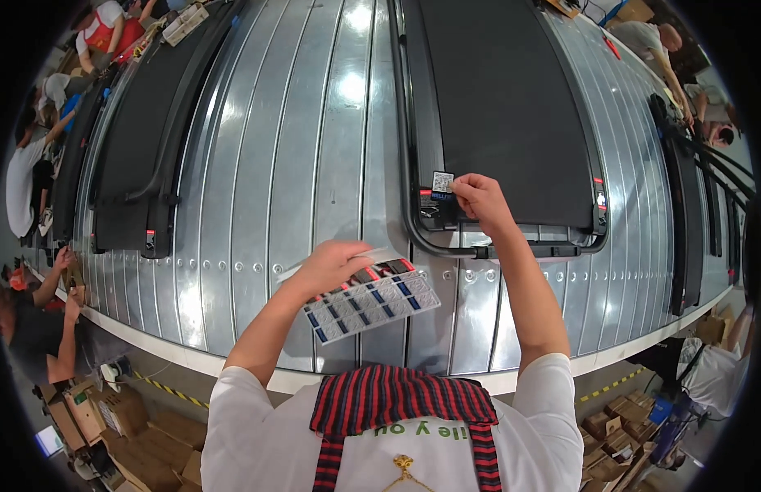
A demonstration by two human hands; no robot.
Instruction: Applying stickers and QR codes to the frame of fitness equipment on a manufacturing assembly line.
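My right hand (484, 202) pinches a small white sticker with a square code (443, 182) between thumb and fingers. It is over the near left corner of a flat black treadmill (511, 107), where red-and-black labels (429, 205) show beside the sticker. Whether the sticker touches the surface I cannot tell. Lower and to the left, my left hand (335, 266) grips sticker sheets (374, 308) printed with rows of code squares and dark blue strips. Red-and-black stickers show at the sheets' upper side, partly under my fingers. A bent black tube (421, 242) frames the treadmill's near end.
The treadmill lies on a metal-slat conveyor (323, 164). Another black treadmill (138, 148) lies to the left, and more black frames (684, 205) stand at the right. Several people work along both sides. Cardboard boxes (122, 410) are piled at the lower left and lower right.
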